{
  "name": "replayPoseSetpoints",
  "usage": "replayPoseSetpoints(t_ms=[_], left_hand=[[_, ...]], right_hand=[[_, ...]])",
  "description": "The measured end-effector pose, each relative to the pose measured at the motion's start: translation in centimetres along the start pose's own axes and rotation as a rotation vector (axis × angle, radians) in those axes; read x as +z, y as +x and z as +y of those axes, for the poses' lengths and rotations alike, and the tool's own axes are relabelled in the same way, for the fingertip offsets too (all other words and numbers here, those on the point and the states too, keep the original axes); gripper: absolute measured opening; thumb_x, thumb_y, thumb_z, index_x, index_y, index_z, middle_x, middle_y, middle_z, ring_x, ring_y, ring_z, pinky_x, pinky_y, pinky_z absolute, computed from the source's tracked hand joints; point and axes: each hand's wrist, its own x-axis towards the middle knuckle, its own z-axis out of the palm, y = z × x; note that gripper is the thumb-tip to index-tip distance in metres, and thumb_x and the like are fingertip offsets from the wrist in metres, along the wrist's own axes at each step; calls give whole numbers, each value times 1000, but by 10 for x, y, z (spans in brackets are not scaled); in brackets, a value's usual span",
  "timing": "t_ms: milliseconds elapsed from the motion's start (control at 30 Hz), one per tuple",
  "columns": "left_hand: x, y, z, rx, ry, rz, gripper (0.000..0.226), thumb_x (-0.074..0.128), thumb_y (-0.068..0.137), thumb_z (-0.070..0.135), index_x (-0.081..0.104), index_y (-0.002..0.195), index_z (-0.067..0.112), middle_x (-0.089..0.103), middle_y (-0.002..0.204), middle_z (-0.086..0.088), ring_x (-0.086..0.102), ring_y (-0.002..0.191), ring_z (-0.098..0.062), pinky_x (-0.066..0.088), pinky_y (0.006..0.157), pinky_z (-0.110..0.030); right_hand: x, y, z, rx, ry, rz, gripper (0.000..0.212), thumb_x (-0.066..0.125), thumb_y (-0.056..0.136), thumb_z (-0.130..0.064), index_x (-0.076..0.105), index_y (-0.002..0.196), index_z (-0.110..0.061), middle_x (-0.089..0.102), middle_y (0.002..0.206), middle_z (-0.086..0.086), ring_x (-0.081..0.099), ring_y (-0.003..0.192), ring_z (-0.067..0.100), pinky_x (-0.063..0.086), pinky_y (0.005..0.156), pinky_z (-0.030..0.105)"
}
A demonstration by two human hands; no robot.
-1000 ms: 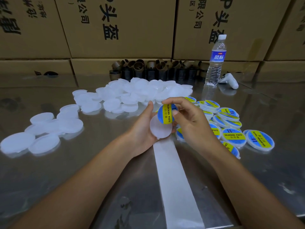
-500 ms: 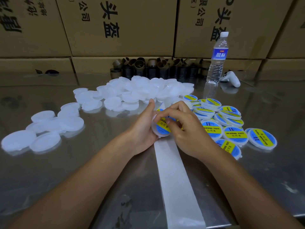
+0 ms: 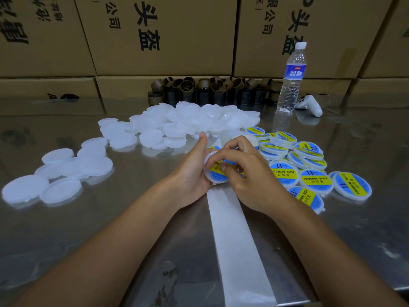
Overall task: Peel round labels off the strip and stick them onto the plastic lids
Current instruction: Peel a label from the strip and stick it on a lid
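Labelling, application step. The left hand (image 3: 194, 171) cups a white plastic lid (image 3: 213, 178) from below and from the side, fingers curled under it and thumb raised along its far edge. The lid is held just above the near end of the strip (image 3: 234, 240), which runs along the steel table (image 3: 110, 218) toward the viewer. The right hand (image 3: 250, 176) arches over the lid with fingers bent, its forefinger and thumb tips pinched down on the blue-and-yellow label (image 3: 218, 171). The label already lies on the lid's face; whether its far edge is fully seated cannot be told, as the fingers cover it. The step in hand appears to be smoothing the label flat. The next move probably calls for setting this lid among the labelled lids (image 3: 309, 165) at right. A bare one would then come from the unlabelled lids (image 3: 190, 120) heaped beyond the hands, and a fresh label would be peeled.
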Motion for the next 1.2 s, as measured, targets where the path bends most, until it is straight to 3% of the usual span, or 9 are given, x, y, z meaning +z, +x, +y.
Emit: replayPoseSetpoints(t_ms=[167, 500, 800, 933, 1067, 1200], left_hand=[[-1, 1, -1, 11, -6, 2, 77, 12, 99, 56, 58, 114, -5, 66, 107, -21, 69, 91, -20, 54, 85, -26], [0, 1, 0, 10, 5, 20, 79, 11, 99, 57, 53, 126, -5, 54, 129, -29, 65, 100, -25, 51, 90, -30], [-2, 2, -2, 22, -22, -17, 78, 13, 99, 57, 63, 106, -2, 69, 104, -19, 70, 91, -22, 54, 86, -29], [-3, 0, -1, 9, -44, -48, 80, 12, 98, 59, 65, 106, 0, 68, 108, -20, 70, 93, -21, 57, 82, -27], [-3, -2, 1, -21, -68, -115, 81, 10, 95, 65, 60, 119, 5, 58, 128, -22, 66, 106, -23, 52, 93, -31], [-4, -1, 1, -28, -67, -114, 79, 10, 93, 66, 59, 117, 10, 68, 115, -15, 68, 103, -21, 51, 92, -32]], right_hand=[[0, 0, 2, 3, -16, -3, 34, 53, 88, 0, 69, 89, -29, 40, 98, -7, 42, 88, -3, 33, 69, 8], [0, 0, 2, -11, -41, -1, 34, 55, 88, 0, 71, 95, -30, 40, 98, -7, 42, 86, -7, 34, 68, 7], [1, 0, 4, -20, -63, 5, 37, 56, 88, -1, 72, 103, -31, 42, 102, -4, 41, 89, -11, 34, 70, 5], [0, 0, 4, -37, -45, 17, 39, 56, 88, 1, 70, 107, -31, 42, 101, -2, 41, 91, -12, 34, 73, 3], [0, 0, 5, -25, -29, 13, 48, 57, 88, -1, 62, 121, -35, 42, 99, -3, 41, 87, -12, 32, 73, 3], [0, 2, 8, 26, 51, 95, 66, 65, 84, -6, 43, 132, -46, 44, 93, -8, 45, 75, -2, 35, 69, 5]])
